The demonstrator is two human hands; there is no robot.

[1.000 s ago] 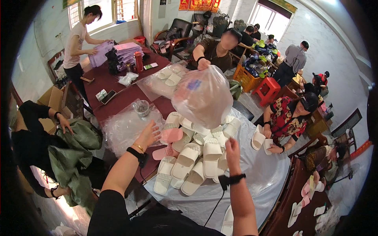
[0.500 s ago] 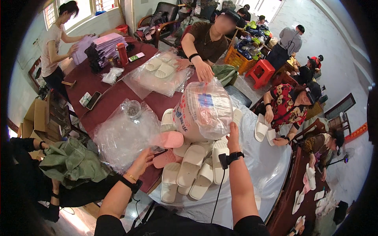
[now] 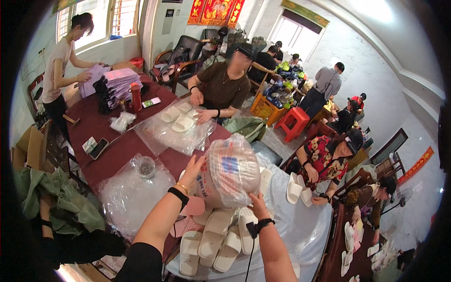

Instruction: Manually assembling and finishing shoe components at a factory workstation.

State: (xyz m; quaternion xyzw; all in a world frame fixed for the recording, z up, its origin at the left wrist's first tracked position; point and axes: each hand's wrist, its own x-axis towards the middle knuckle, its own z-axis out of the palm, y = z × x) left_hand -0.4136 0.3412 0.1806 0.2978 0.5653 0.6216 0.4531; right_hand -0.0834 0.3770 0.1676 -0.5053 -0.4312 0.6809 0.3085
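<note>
We see a clear plastic bag (image 3: 232, 174) stuffed with stacked white slippers, held up just above the tabletop (image 3: 112, 141). The left hand (image 3: 193, 167) presses flat against the bag's left side, fingers spread, its grip open against the plastic. The right hand (image 3: 257, 203) supports the bag from below on its right; we cannot tell how its fingers close, as the bag hides them. Both wrists wear dark bands.

Directly under the bag lies a row of loose white slippers (image 3: 217, 239), with a pink slipper (image 3: 193, 207) just left of them. Left of the bag, a crumpled sheet of clear plastic (image 3: 131, 199) covers the dark red tabletop. Beyond the bag, a seated person in a brown shirt (image 3: 224, 89) handles slippers on another plastic sheet. Right of the bag, a person in a floral shirt (image 3: 324, 157) holds a white slipper.
</note>
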